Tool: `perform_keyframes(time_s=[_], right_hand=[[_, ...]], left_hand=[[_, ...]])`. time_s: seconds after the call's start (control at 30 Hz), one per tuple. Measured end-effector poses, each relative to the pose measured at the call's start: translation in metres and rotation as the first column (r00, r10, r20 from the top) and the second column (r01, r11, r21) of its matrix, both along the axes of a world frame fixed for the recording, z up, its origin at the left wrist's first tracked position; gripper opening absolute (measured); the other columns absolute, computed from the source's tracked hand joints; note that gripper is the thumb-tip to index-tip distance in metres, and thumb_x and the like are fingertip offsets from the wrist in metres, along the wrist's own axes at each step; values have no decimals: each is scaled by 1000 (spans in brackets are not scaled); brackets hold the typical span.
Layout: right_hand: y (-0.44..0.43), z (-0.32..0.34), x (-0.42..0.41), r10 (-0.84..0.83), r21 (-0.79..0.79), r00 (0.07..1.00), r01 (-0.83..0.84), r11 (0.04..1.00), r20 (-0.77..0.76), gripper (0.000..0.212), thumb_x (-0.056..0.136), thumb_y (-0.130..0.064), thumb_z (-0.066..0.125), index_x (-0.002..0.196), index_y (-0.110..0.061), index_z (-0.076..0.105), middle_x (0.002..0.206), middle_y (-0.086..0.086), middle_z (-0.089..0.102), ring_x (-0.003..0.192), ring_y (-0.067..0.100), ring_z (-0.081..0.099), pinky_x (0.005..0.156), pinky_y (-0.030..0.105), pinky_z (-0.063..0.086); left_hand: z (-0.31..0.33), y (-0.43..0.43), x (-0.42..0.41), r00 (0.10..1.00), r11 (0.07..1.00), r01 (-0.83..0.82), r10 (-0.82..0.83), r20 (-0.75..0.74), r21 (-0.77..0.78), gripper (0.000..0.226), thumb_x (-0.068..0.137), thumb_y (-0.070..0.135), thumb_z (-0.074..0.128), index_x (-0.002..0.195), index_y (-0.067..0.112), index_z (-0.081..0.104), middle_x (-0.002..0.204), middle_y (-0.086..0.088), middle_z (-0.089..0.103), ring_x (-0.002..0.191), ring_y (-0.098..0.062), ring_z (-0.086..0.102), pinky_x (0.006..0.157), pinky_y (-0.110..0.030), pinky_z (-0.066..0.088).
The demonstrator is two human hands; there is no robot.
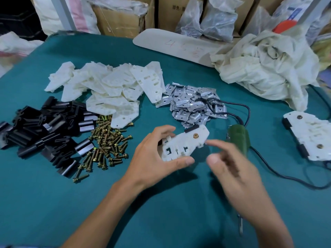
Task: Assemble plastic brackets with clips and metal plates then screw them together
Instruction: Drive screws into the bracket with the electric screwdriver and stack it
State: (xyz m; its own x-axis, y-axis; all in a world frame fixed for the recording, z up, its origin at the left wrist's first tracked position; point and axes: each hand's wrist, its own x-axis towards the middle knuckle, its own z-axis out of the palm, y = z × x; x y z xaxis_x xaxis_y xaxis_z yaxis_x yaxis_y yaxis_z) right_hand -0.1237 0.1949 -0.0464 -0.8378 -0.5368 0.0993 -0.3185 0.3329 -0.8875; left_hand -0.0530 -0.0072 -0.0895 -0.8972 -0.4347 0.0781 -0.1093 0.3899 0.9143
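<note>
My left hand (pixel 154 154) grips a white plastic bracket (pixel 184 144) above the green table; one brass screw and a black clip sit at its far end. My right hand (pixel 231 163) is blurred just right of the bracket, fingers apart, holding nothing. A heap of white brackets (pixel 111 88) lies at the back left. Black clips (pixel 43 127) are piled at the left, brass screws (pixel 107 142) beside them. Metal plates (pixel 191 102) lie behind the held bracket. A green electric screwdriver (pixel 239 136) rests on the table behind my right hand.
An assembled bracket (pixel 309 135) with two screws lies at the right edge. The screwdriver's black cord (pixel 279 174) loops across the right side. A crumpled cream bag (pixel 265 68) and a beige board (pixel 172 45) sit at the back, cardboard boxes (pixel 118 18) behind them.
</note>
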Motion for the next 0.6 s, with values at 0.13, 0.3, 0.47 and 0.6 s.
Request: perform_keyframes(time_s=[0.13, 0.3, 0.47, 0.6], right_hand=[[-26, -1, 17, 289, 33, 953, -293, 955, 91, 50, 90, -79, 44, 133, -56, 54, 97, -27, 67, 71, 4, 57, 66, 9, 44], [-40, -2, 15, 32, -146, 994, -17, 989, 102, 35, 83, -66, 61, 109, -43, 67, 94, -14, 72, 73, 7, 64, 66, 26, 52], [4, 16, -29, -165, -81, 986, 162, 984, -36, 26, 85, -53, 68, 103, -36, 61, 79, -13, 62, 68, 9, 54, 65, 27, 45], [58, 31, -87, -260, 120, 940, 290, 949, -219, 25, 98, -31, 63, 112, -47, 49, 73, 5, 61, 58, 19, 54, 59, 34, 45]], left_hand=[[0, 0, 0, 999, 990, 12, -4, -53, 141, 67, 65, 73, 73, 124, 49, 51, 115, 19, 68, 112, -5, 62, 94, -20, 48], [3, -6, 3, 988, 946, 97, -54, -145, 309, 63, 85, 69, 58, 133, 29, 52, 118, 1, 72, 113, -20, 66, 94, -31, 51], [5, -9, 3, 986, 953, 99, -55, -157, 288, 46, 87, 55, 60, 126, 30, 57, 113, 1, 74, 112, -19, 66, 97, -36, 50], [4, -9, 3, 985, 959, 110, -70, -158, 260, 40, 84, 56, 61, 119, 37, 62, 112, 3, 74, 108, -17, 67, 94, -39, 49]])
